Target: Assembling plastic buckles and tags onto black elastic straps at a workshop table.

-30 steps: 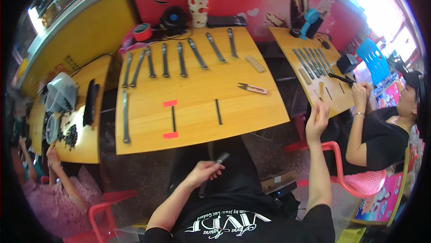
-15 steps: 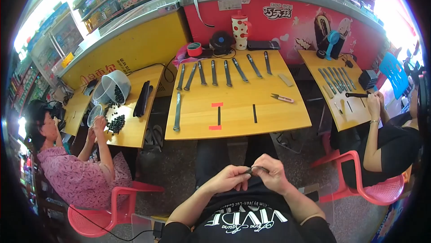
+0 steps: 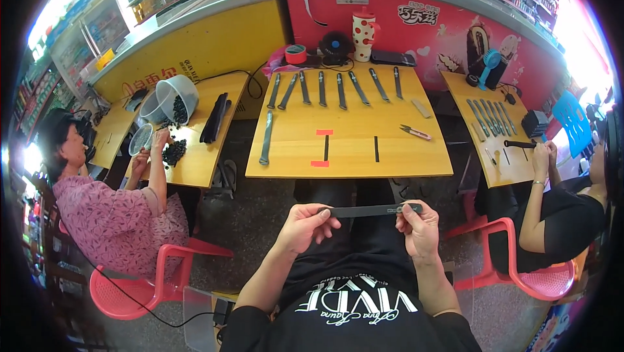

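Observation:
A flat dark-grey strap [image 3: 364,211] is stretched level in front of my lap, with small slots near its right end. My left hand [image 3: 305,227] pinches one end between thumb and fingers. At the other end, my right hand [image 3: 420,230] grips it with the thumb on top. Beyond them stands the wooden table [image 3: 292,157], where several similar straps [image 3: 322,89] lie in a row along the far side. One more strap [image 3: 267,137] lies lengthwise at the left. Two short black lines mark the tabletop, the left one [image 3: 326,148] with red tape at both ends.
Thread snips [image 3: 416,132] and a pale flat block [image 3: 421,108] lie at the table's right. A tape roll [image 3: 296,54], a black fan [image 3: 335,46] and a dotted tumbler [image 3: 364,37] stand behind. People work at side tables left and right, on pink chairs [image 3: 175,267].
My hands have moved apart and slightly forward, so the strap, mostly hidden between them before, now stretches out in view. The whole view has shifted a little.

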`<state>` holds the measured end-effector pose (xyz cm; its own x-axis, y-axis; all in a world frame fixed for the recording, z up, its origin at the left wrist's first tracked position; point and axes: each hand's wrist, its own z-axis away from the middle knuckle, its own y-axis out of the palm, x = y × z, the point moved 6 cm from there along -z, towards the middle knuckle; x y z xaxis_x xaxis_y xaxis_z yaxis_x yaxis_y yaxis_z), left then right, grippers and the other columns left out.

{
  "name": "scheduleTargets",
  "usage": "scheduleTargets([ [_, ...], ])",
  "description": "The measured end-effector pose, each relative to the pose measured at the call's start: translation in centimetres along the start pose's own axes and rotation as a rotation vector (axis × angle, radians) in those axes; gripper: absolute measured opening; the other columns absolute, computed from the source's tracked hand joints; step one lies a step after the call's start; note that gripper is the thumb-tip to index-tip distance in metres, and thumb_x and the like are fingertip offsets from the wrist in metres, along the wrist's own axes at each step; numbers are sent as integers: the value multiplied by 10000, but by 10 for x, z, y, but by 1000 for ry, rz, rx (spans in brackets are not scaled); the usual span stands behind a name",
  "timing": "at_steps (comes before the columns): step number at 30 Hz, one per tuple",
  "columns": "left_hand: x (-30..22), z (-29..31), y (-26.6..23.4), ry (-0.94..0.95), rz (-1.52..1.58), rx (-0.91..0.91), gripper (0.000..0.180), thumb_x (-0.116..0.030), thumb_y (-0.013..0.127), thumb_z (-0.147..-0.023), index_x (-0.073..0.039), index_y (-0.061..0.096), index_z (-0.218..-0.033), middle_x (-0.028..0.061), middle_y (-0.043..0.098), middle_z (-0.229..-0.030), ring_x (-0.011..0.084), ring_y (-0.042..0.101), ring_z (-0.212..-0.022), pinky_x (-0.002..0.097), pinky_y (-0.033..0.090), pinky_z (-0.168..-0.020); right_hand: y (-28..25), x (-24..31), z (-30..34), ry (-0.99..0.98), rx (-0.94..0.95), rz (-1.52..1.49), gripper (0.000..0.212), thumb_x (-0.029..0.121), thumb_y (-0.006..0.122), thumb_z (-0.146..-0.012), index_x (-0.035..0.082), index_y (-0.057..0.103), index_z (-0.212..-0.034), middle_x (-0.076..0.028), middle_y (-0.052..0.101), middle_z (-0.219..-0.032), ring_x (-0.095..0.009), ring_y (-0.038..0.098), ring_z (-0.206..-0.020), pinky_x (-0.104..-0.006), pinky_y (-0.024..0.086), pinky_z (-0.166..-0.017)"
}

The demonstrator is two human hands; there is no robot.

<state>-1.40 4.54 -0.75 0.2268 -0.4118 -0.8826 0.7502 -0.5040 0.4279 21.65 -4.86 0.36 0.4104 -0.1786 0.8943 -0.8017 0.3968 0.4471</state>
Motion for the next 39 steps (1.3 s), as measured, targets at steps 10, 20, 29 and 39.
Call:
scheduleTargets([
  [10, -13, -19, -20, 148, 28, -104, 95, -68, 655, -882, 15, 694, -904, 80, 692, -784, 83, 618, -619, 182, 441, -431, -2, 16, -3, -101, -129, 104, 116, -54, 675, -818, 5, 684, -918, -14, 611, -742, -82, 560, -582, -187, 426, -539],
  [20, -52, -66, -45, 251, 16, -260, 183, -2, 624, -878, 27, 640, -1058, 56, 656, -760, 78, 604, -628, 180, 447, -486, 21, 20, -72, -191, -122, 267, 159, -58, 665, -827, 0, 659, -975, -5, 606, -774, -71, 554, -627, -188, 437, -563],
  [29, -57, -156, -74, 404, -364, -496, 258, 68, 605, -855, 33, 609, -1111, -13, 518, -720, 48, 463, -642, 196, 385, -577, 9, -20, -183, 5, -102, 296, 130, -53, 590, -862, -29, 637, -981, -34, 631, -774, -79, 578, -642, -190, 442, -583],
  [39, -64, -192, -76, 527, -900, -520, 146, 93, 662, -777, -1, 701, -881, 65, 574, -700, 162, 520, -650, 256, 402, -571, 3, -33, -228, -192, -33, 721, 122, -131, 603, -804, -59, 609, -903, -33, 523, -784, -71, 476, -641, -192, 369, -553],
])
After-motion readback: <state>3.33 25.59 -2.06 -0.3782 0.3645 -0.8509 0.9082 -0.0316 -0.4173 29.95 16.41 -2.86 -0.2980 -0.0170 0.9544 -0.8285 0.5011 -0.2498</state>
